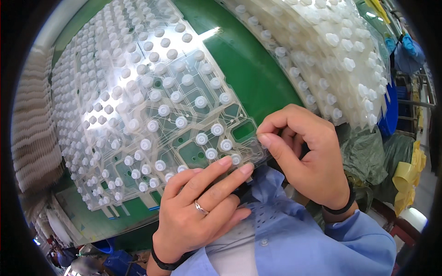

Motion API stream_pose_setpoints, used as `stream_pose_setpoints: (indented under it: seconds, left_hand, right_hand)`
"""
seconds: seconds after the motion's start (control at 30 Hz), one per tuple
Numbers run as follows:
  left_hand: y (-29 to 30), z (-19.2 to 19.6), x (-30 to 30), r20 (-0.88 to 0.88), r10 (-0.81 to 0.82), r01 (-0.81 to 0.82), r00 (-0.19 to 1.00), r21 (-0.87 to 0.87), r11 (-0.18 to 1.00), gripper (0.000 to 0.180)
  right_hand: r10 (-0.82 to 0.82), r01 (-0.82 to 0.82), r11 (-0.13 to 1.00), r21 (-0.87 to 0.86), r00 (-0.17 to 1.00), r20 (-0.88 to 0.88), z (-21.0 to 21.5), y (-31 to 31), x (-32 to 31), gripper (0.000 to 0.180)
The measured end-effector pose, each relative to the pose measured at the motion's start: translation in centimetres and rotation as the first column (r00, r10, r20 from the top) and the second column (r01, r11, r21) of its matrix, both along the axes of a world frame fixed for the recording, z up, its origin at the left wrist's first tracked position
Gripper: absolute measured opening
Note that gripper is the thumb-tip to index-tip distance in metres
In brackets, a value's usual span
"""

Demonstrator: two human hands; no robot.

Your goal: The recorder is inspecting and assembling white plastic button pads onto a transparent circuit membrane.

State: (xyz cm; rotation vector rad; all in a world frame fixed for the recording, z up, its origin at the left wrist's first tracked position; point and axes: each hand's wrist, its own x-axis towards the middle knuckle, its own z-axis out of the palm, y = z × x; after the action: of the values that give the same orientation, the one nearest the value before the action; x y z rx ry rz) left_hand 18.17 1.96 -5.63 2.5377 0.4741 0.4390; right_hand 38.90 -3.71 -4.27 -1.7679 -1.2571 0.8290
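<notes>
A clear flexible membrane sheet point(152, 119) with printed traces and several white rubber domes lies on a green table point(248, 69). My left hand point(198, 207), with a ring on one finger, presses flat on the sheet's near right corner, fingertips beside a white dome point(235, 159). My right hand point(304, 152) pinches the sheet's right edge between thumb and forefinger. Both wrists wear dark bands, and blue sleeves cover my forearms.
More dome-covered clear sheets point(331, 50) are stacked at the upper right. A pile of white ribbed parts point(34, 119) sits at the left. Green bags point(368, 156), yellow material point(407, 179) and blue crates point(391, 110) stand at the right.
</notes>
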Motion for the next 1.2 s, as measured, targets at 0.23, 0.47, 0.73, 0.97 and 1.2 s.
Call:
stream_pose_setpoints:
  seconds: [0.23,0.47,0.73,0.97,1.2]
  left_hand:
    - [-0.4,0.2,0.3,-0.071,0.027,-0.026,0.997,0.023,0.999,0.023]
    - [-0.3,0.1,0.3,-0.065,0.023,-0.022,0.998,0.016,1.000,0.023]
    - [-0.1,1.4,-1.0,0.100,0.166,-0.150,0.981,-0.149,0.977,0.027]
    - [-0.4,2.1,-1.4,0.104,0.326,-0.283,0.940,-0.297,0.912,0.029]
    - [-0.7,1.9,-1.4,0.132,0.394,-0.352,0.910,-0.259,0.900,0.019]
  right_hand:
    - [0.038,-0.039,0.999,-0.008,0.999,-0.011,0.4,-0.2,0.3,0.011]
    - [0.049,-0.061,0.998,0.032,0.954,0.295,0.2,-0.6,-0.1,0.033]
    - [0.245,-0.257,0.948,0.187,0.966,0.087,2.6,-2.7,0.4,0.032]
    - [0.276,-0.266,0.951,0.159,0.960,-0.044,1.8,-4.4,-1.4,0.031]
    - [0.284,-0.309,0.913,0.266,0.950,0.129,1.1,-4.2,-1.3,0.025]
